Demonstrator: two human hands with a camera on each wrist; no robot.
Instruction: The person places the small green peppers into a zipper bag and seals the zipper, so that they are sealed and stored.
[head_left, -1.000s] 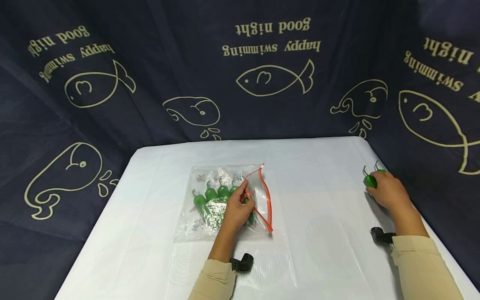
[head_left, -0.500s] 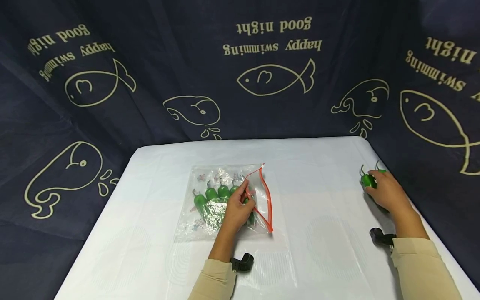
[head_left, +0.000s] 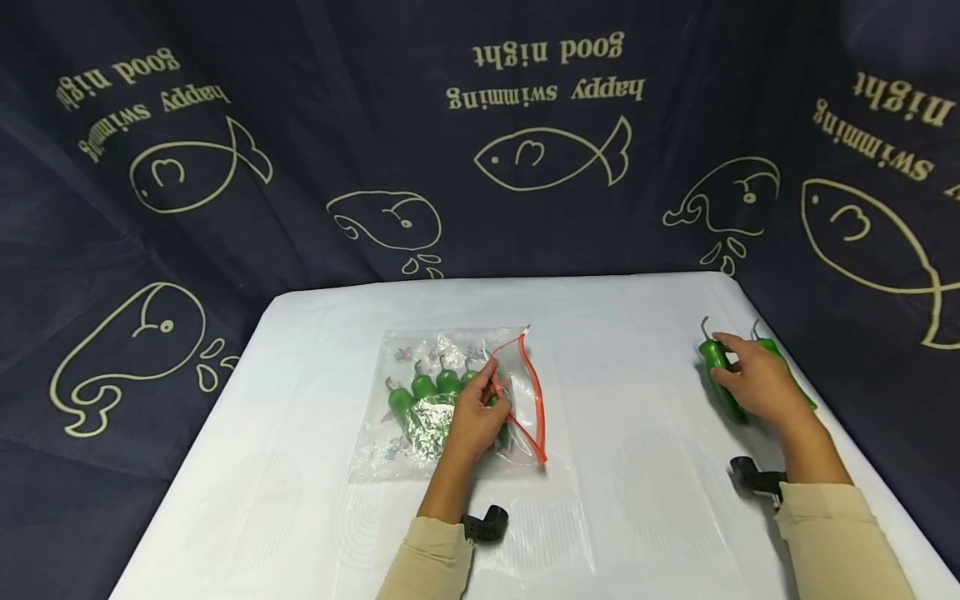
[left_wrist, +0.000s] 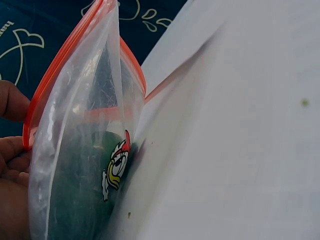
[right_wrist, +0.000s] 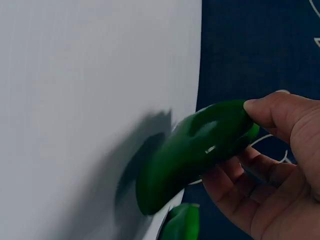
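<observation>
My left hand (head_left: 474,421) pinches the red zip edge of a clear zip bag (head_left: 371,458), whose mouth gapes toward the right. Inside the bag, several green chili peppers (head_left: 401,404) lie side by side, partly covered by the hand. In the left wrist view, thumb and fingers grip the red zip strip (left_wrist: 50,75). At the table's right side, my right hand (head_left: 761,379) holds a green chili pepper (right_wrist: 195,150) near its stem end, with the tip slanting down close over the tabletop. Another green chili pepper (right_wrist: 182,222) lies beyond that hand, partly hidden by it.
A white cloth covers the table (head_left: 622,333). Its right edge runs close by the second pepper. A dark blue curtain (head_left: 375,75) with fish drawings hangs behind and at both sides. A black wrist camera (head_left: 487,525) sits on each wrist.
My right hand has drawn the chili pepper leftward, away from the other one, so more of both peppers shows. The left hand and the bag have stayed in place.
</observation>
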